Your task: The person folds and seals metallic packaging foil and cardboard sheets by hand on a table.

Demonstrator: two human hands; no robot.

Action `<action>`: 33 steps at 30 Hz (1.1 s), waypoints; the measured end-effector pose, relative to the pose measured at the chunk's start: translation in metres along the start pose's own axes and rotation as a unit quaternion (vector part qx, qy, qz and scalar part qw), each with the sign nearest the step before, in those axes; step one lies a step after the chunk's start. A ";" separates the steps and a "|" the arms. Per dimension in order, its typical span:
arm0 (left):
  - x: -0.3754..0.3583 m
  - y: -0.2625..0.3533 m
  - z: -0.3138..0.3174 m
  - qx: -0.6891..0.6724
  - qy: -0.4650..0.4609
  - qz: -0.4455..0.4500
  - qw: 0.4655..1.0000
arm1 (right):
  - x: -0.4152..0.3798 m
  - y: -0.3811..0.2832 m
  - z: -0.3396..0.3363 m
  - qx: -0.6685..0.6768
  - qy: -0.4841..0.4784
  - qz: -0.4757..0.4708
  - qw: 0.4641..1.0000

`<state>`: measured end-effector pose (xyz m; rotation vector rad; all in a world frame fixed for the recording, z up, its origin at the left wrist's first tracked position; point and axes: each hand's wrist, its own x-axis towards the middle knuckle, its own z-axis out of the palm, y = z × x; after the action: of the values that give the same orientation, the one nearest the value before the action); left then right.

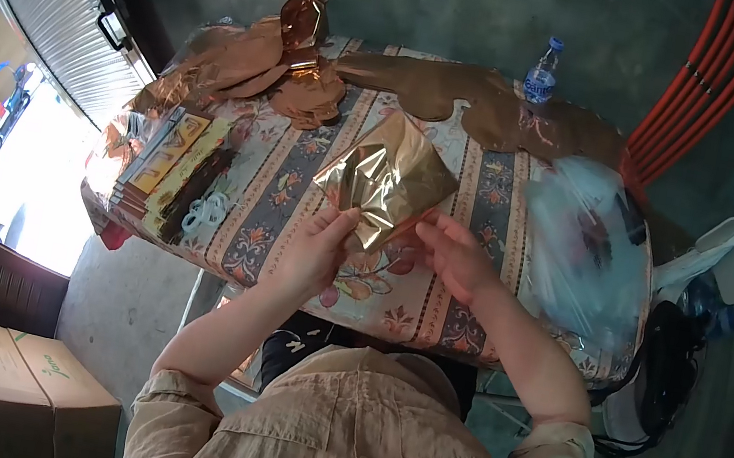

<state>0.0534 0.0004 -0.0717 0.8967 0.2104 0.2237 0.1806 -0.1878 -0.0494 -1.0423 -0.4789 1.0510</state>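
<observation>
A shiny gold foil packet (pixel 391 175), roughly square and turned cornerwise, is held over the patterned tablecloth (pixel 355 300). My left hand (pixel 322 246) pinches its lower left edge between thumb and fingers. At the packet's lower right edge is my right hand (pixel 455 255), with thumb and fingers closed on it. Brown and copper foil pieces (pixel 411 81) lie along the far side of the table. Stacked packs with yellow covers (pixel 173 168) lie at the left, beside some white rings (pixel 205 214).
Clear plastic bags (pixel 582 250) cover the table's right end. A water bottle (pixel 541 74) stands at the far edge. Red pipes (pixel 694 99) rise at the back right. Cardboard boxes (pixel 29 391) sit on the floor at lower left. A black bag (pixel 669 367) is at the right.
</observation>
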 end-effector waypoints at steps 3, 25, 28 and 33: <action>0.003 0.001 0.015 0.113 0.098 -0.021 0.988 | 0.017 0.007 -0.003 0.058 0.054 0.011 0.997; -0.027 0.173 -0.105 0.852 0.317 0.010 0.416 | 0.013 0.024 -0.012 0.063 0.122 -0.075 0.988; -0.026 0.163 -0.119 0.871 0.290 0.115 0.380 | 0.012 0.022 -0.010 0.065 0.125 -0.075 0.987; -0.013 0.175 -0.124 0.873 0.245 0.127 0.401 | 0.012 0.022 -0.005 0.050 0.122 -0.087 0.987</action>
<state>-0.0110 0.1952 -0.0072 3.0579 0.9726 0.5677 0.1792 -0.1768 -0.0726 -1.0043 -0.3087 0.7728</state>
